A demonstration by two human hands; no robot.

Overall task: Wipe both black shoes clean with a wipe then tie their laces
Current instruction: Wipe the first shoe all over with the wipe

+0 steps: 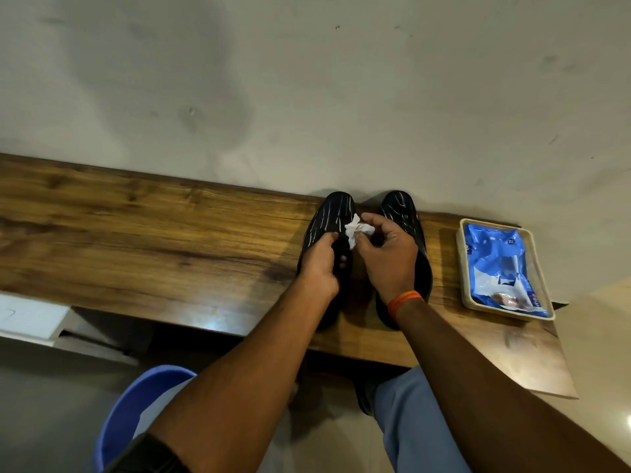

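We are in the wiping step, and by our reading not far into it. Our left hand (319,264) curls its fingers over the collar of the left shoe (327,227) to steady it, while our right hand (386,257) pinches a crumpled white wipe (355,232) between thumb and fingertips, held just over the gap between the two shoes and close against the inner side of the left one. Both shoes stand side by side on the wooden shelf (136,227), toes at its back edge against the wall, heels toward the front edge; the right shoe (399,213) sits partly under our right hand. We cannot make out the laces under our hands. The next move, as we judge it, calls for keeping the left shoe braced and drawing the wipe along its upper toward the toe, then doing the right shoe before any tying. Near the shelf's right end a pale tray (462,264) holds a blue packet (502,264), presumably the wipes; it carries white print, but the lettering is too small and skewed for us to read.
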